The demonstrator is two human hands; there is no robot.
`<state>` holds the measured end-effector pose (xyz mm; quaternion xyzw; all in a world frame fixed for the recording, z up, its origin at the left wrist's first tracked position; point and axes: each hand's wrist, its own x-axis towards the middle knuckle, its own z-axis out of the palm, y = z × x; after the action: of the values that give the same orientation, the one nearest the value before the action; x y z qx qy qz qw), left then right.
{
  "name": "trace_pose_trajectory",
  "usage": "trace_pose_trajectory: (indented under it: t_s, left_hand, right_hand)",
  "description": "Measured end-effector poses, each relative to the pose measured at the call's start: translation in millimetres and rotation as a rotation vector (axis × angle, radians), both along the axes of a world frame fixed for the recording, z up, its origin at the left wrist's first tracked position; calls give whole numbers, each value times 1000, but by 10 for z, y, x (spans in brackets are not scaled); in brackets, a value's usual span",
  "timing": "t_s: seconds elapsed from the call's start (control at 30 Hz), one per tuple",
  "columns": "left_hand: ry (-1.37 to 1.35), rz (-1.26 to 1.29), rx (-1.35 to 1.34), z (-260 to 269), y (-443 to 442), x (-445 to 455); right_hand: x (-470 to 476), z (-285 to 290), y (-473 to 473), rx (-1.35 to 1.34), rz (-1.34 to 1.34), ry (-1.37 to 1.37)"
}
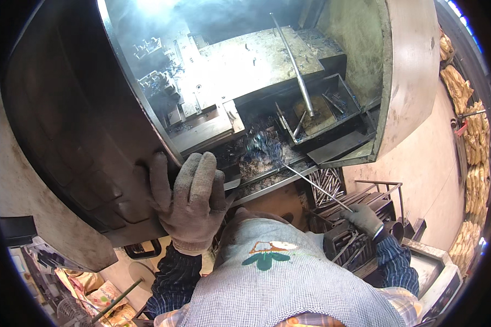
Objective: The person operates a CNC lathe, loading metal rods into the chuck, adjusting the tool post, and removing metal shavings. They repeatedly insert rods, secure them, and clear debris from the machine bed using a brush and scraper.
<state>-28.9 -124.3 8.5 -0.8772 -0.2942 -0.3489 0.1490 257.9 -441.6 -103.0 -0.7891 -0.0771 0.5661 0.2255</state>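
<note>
My right hand (363,220), in a grey work glove, is closed around the near end of a thin metal rod (317,186). Its far end reaches a blurred clump of bluish metal chips (264,145) in the machine's chip trough. My left hand (192,200), gloved too, rests against the edge of the dark machine door (77,122). Its fingers are stretched and apart. Beyond the chips lies a brightly lit machine table (249,61) with metal fixtures (157,83) strewn with swarf. A longer metal bar (291,61) leans from that table into a metal tray (315,118).
Below the trough's front rim (274,186) stands a bin of small metal pins (325,184). A rack of metal bars and tools (358,245) is close to my right arm. The machine's side panel (409,73) bounds the opening. Yellowish sacks (474,184) line the far right; haze hangs inside.
</note>
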Motion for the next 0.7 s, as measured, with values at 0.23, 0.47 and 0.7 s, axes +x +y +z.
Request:
trace_pose_trajectory:
  t_s: [0.23,0.47,0.7]
  left_hand:
    - [-6,12,-45,-35,-33,-15]
    - [-27,-3,-17,-9,-10,-28]
    - [-7,40,-13,49,48,-282]
  right_hand:
    - [-279,218,-260,353,-332,270]
    - [-381,-81,438,175,595,-227]
    - [-1223,-768,2566,344,1238,-688]
